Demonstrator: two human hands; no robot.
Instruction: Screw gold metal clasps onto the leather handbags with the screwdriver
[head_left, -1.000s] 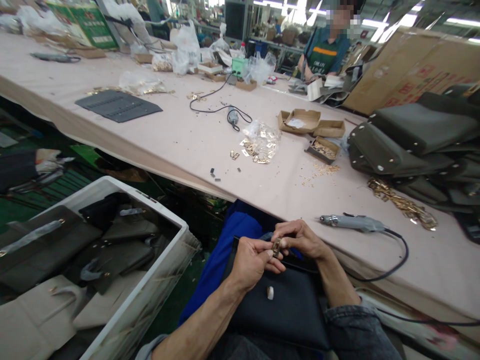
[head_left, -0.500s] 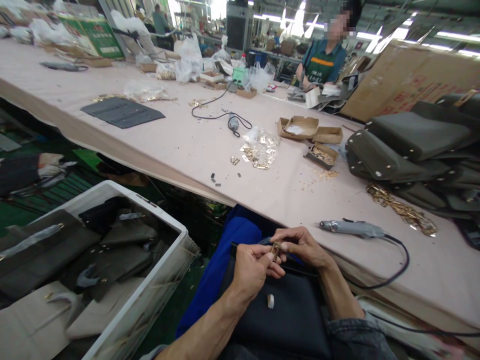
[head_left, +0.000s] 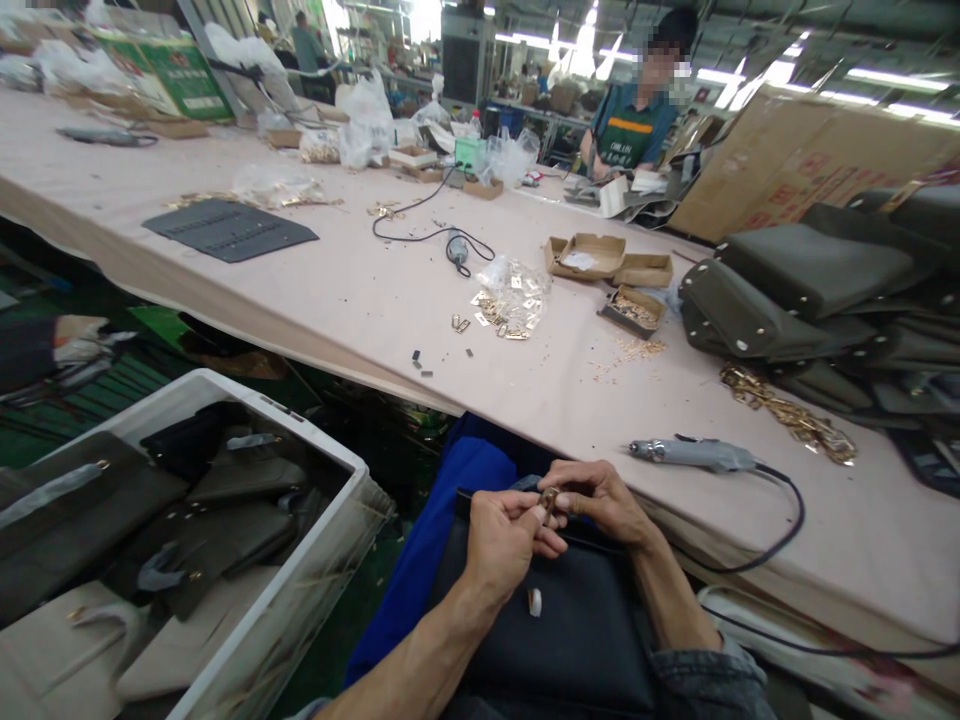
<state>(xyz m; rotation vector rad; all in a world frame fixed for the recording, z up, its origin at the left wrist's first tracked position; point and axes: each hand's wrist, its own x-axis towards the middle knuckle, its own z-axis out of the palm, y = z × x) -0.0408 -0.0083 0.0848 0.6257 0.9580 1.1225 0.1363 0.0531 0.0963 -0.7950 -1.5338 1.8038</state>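
Observation:
Between my hands is a small brass-coloured metal buckle plate (head_left: 549, 499), partly hidden by the fingers. My left hand (head_left: 506, 535) pinches it from the left, thumb on top. From the right, the closed thumb and fingers of my right hand (head_left: 600, 495) grip its other side. Both hands are above a black leather bag (head_left: 570, 640) on my lap. On the bag, just below the hands, lies a small white curled piece (head_left: 535, 602). A grey electric screwdriver (head_left: 690, 453) rests on the table edge, right of my right hand.
On the long table (head_left: 360, 300) are a plastic bag of metal fittings (head_left: 517, 295), a small box of screws (head_left: 634, 310), a heap of gold hardware (head_left: 787, 410) and stacked dark bags (head_left: 810, 290). A white crate (head_left: 300, 430) of bags stands left. A co-worker (head_left: 634, 120) is across the table.
The metal plate has tilted between my fingers, so less of its face shows. Both hands stay nearly in place. The whole view has shifted slightly, with the table things appearing further left.

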